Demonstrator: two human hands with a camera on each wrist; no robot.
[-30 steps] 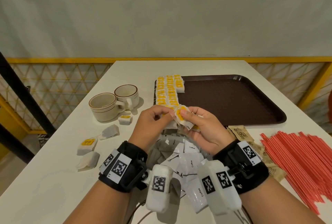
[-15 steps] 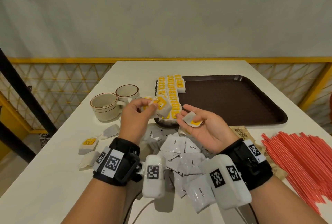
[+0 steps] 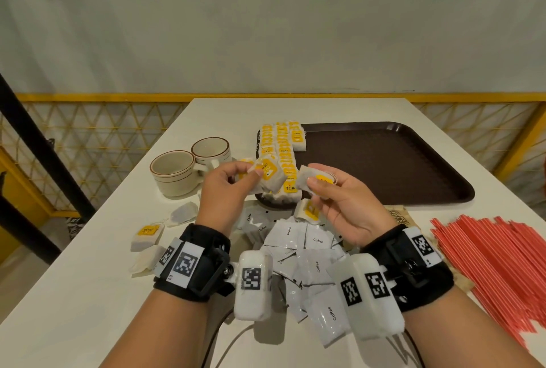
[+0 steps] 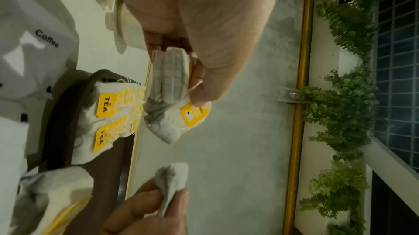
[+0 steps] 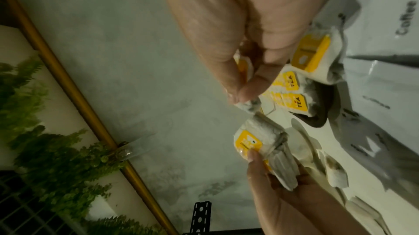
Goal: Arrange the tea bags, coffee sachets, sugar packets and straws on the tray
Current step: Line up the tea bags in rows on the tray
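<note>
At the left of the head frame I see two cups (image 3: pixel 189 168) on the surface (image 3: pixel 74 293), with a few loose tea bags (image 3: pixel 146 233) lying below them near the lower left. Moving toward the centre, my left hand (image 3: pixel 227 190) is raised, thumb and fingers (image 3: pixel 256 172) pinched on a small bunch of tea bags (image 3: pixel 267 172); the left wrist view shows several folded together. Just behind it, rows of tea bags (image 3: pixel 282 146) fill the left edge of the brown tray (image 3: pixel 384 160). My right hand (image 3: pixel 342 202) pinches a single tea bag (image 3: pixel 320 180) at centre frame, with another (image 3: pixel 308 209) tucked under its lower fingers. Below the hands the coffee sachets (image 3: pixel 317 249) lie heaped on the surface, brown sugar packets (image 3: pixel 400 217) peek out to their right, and the red straws (image 3: pixel 496 255) fan along the right edge, all off the tray. I judge the tea-bag step is in hand; next I need to lay these bags flat, tags up, extending the rows without disturbing those already set
</note>
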